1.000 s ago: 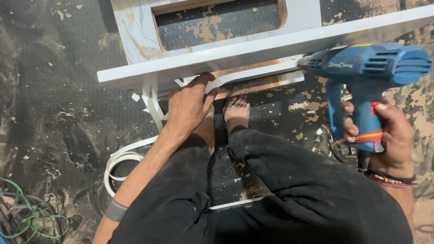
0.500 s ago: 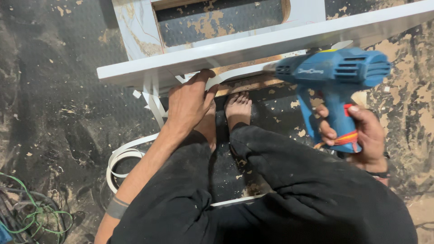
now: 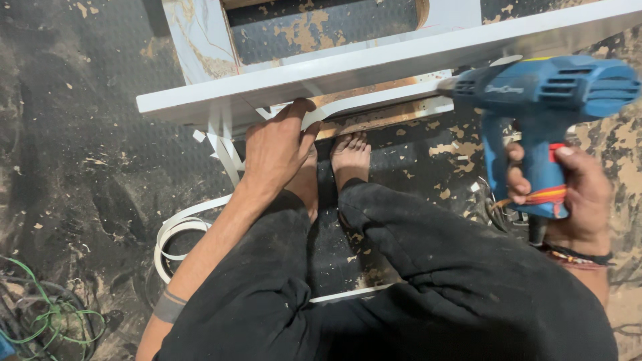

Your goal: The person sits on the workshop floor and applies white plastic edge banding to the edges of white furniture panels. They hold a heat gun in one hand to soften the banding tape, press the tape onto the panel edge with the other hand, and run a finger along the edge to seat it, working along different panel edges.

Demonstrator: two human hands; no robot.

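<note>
— While seated on the dusty floor [image 3: 87,120], what in the right hand [image 3: 575,194]?

— Blue heat gun [image 3: 545,100], fingers wrapped tight around the grip, one finger at the red trigger; nozzle aimed left at the edge of the white board [image 3: 374,67], close to it (contact impossible to tell from this view).

— And the left hand [image 3: 274,150]?

— Palm down, fingers spread and pressed against the underside edge of that board, over a strip of white edge banding [image 3: 334,110]. Dark band [image 3: 167,306] around the forearm.

— Rest of the banding?

— Trailing down from the board's left end past the wrist, then curled in a loose coil [image 3: 175,234] on the floor, beside the left leg.

— Feet?

— Bare right foot [image 3: 350,159] planted just under the board, toes toward it, next to the left hand. Black trousers [image 3: 401,281] filling the lower part of the view.

— Anything else about?

— Green wire tangle [image 3: 53,314] at bottom left, well apart from the hands. Marbled panel [image 3: 197,40] standing behind the board, sawdust and chips scattered all over.
</note>
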